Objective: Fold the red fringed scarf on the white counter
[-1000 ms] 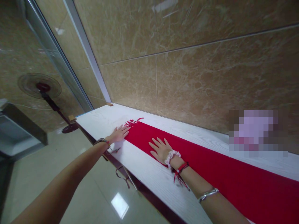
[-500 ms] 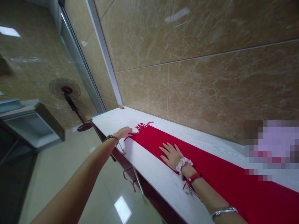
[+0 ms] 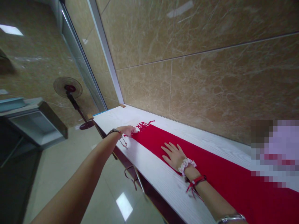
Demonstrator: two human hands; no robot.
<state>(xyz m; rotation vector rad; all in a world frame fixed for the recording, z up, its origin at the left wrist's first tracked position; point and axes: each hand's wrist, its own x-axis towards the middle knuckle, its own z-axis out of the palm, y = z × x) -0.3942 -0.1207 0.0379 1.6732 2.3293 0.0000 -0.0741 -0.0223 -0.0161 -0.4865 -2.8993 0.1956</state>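
Note:
A long red scarf (image 3: 198, 161) lies flat along the white table (image 3: 149, 161), its fringed end pointing away from me. At the near corner of that end, my left hand (image 3: 128, 130) is closed on the fringe, with the fingertips partly hidden. My right hand (image 3: 174, 156) rests flat on the scarf near its front edge, fingers spread. Red fringe strands (image 3: 143, 125) fan out onto the tabletop beyond my left hand.
A beige marble-patterned wall (image 3: 210, 77) runs along the table's back edge. Past the far end stands a pedestal fan (image 3: 74, 99) on the tiled floor. A grey cabinet (image 3: 37, 124) is at the left. A blurred patch (image 3: 280, 149) covers the right side.
My left hand has shifted slightly right over the fringe corner, and its fingers have curled in. My right hand stays spread on the scarf. The view has shifted slightly.

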